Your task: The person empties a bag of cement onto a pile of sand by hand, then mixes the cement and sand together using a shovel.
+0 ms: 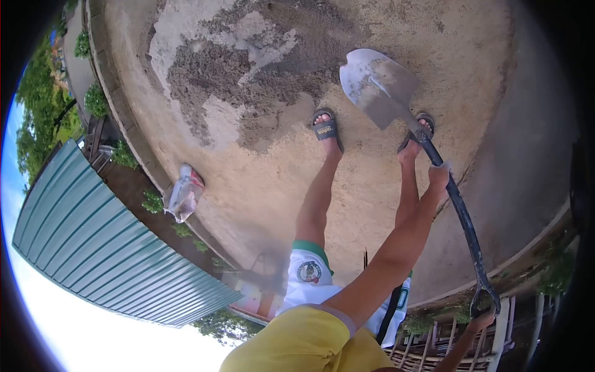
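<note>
We found the shovel [463, 217] held on the person's right side. Its long axis ran from the grip loop, low by the right hip, up and slightly leftward to the blade [378, 87]. The blade lay just ahead of the right foot [423, 127], at the near edge of the grey mix pile [248, 80], which spread further ahead and to the left. The left hand [439, 175] was closed around the shaft roughly midway and was the nearer hand to the blade. The right hand [482, 319] was wrapped on the grip loop at the far end, its fingers partly hidden. We could not tell whether the blade touched the ground.
</note>
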A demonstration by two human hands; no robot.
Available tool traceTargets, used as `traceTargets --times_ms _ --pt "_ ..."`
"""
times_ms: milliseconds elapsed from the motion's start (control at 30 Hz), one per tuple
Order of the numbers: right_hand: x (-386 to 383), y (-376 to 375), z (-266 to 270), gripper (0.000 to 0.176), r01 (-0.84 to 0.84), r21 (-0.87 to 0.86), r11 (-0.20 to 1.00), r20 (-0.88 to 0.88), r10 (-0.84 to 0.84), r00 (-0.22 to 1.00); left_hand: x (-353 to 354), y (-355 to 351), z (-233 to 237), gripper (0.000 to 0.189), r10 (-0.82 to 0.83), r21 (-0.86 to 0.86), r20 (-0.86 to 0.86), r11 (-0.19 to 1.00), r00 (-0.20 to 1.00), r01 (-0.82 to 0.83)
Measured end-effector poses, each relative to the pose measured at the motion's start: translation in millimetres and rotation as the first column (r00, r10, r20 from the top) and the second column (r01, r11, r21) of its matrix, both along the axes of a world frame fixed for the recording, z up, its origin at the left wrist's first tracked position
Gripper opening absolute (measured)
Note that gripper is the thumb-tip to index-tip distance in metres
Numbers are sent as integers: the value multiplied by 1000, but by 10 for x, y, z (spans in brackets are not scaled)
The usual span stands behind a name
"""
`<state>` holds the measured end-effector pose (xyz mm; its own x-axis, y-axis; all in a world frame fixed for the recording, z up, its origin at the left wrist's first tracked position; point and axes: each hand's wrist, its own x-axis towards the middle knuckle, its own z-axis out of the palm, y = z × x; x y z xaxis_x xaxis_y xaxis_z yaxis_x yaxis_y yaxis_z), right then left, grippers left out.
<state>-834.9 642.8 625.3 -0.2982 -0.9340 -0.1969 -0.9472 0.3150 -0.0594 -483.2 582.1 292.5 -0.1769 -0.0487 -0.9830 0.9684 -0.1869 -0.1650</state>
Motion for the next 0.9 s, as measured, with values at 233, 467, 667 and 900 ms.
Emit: traceTargets --times_ms 233,467,667,900 --pt "2006 342 -1331 22 407 127 905 448 -418 790 2073 985 -1119 17 83 -119 250 991 965 -55" --pt "1489 480 -858 21 179 193 965 597 -260 759 2397 1164 302 20 438 -339 155 865 885 -369" --pt "2526 -98 -589 27 -446 -10 895 577 370 728 3298 1228 878 30 637 -632 38 612 770 -475" --pt "848 481 -883 26 377 640 669 607 -742 286 1679 48 532 13 38 -142 414 990 910 23"
